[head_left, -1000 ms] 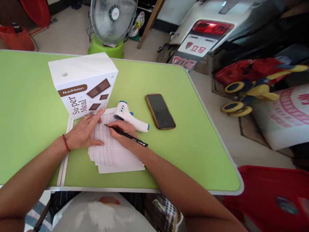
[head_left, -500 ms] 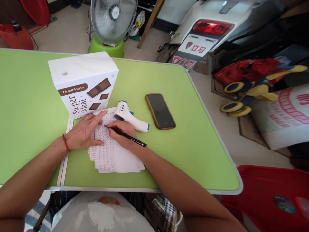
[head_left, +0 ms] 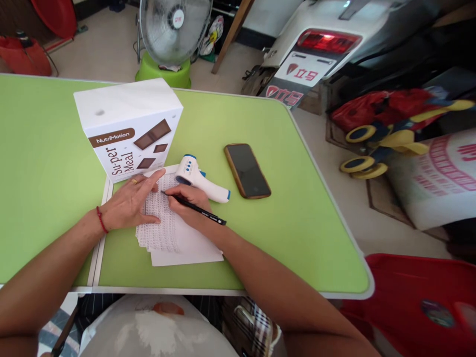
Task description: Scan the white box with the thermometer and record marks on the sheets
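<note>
A stack of paper sheets (head_left: 186, 238), covered on its left part with rows of small handwriting, lies on the green table. My left hand (head_left: 130, 201) rests on the paper's upper left with thumb and fingers spread, a ring on one finger. In my right hand (head_left: 188, 201) is a black pen (head_left: 201, 210), its tip at the paper near the written rows. Just above that hand a white and blue infrared thermometer (head_left: 203, 183) lies on its side across the paper's top edge. Part of the writing is hidden under my hands.
A white NutriMotion box (head_left: 130, 134) stands on the table beyond my left hand. To the right lies a phone (head_left: 248, 171) in a brown case. Past the table (head_left: 305, 233) are a fan (head_left: 174, 29), a white scooter (head_left: 320, 39) and a red chair (head_left: 416, 297).
The lower edge of the paper stack looks different, with the bottom strip now blank where writing showed before. The hands and pen have barely shifted.
</note>
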The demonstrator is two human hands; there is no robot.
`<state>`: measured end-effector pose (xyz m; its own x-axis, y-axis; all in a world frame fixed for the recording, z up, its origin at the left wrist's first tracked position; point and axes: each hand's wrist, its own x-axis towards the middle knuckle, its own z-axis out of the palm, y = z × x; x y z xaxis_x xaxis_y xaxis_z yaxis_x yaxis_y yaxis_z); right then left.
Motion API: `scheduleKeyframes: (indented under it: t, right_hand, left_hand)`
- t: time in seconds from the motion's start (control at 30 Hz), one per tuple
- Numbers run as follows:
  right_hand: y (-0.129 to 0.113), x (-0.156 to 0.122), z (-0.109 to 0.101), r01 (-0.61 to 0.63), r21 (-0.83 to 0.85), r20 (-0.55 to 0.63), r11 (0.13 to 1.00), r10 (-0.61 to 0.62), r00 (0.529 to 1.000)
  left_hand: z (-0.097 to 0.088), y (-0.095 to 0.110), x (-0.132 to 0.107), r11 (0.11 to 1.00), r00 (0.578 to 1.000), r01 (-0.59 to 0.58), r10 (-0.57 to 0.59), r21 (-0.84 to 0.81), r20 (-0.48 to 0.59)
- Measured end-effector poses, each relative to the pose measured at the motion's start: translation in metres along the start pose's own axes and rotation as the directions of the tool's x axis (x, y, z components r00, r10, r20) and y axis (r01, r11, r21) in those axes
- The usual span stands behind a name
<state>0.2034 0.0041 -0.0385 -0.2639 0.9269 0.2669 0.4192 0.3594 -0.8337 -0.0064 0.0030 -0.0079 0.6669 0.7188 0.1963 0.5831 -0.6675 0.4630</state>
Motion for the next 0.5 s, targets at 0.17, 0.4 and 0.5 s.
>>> scheduleKeyframes:
  t: [0.17,0.4,0.5]
  right_hand:
    - [-0.0008,-0.0008,-0.0004,-0.024,0.019,0.008,1.000,0.024,1.000]
    - [-0.0023,-0.0008,0.0001,-0.032,0.034,-0.005,0.999,0.033,0.999]
    - [-0.0020,-0.0007,-0.0001,-0.036,0.019,-0.013,0.999,0.036,0.999]
  left_hand:
    - [-0.0005,0.0000,-0.0001,1.000,1.000,-0.002,0.002,0.002,0.000]
    - [-0.0022,0.0017,0.0005,1.000,1.000,-0.003,0.003,0.001,-0.002]
    - [-0.0027,0.0023,0.0006,1.000,1.000,-0.002,0.002,0.004,-0.002]
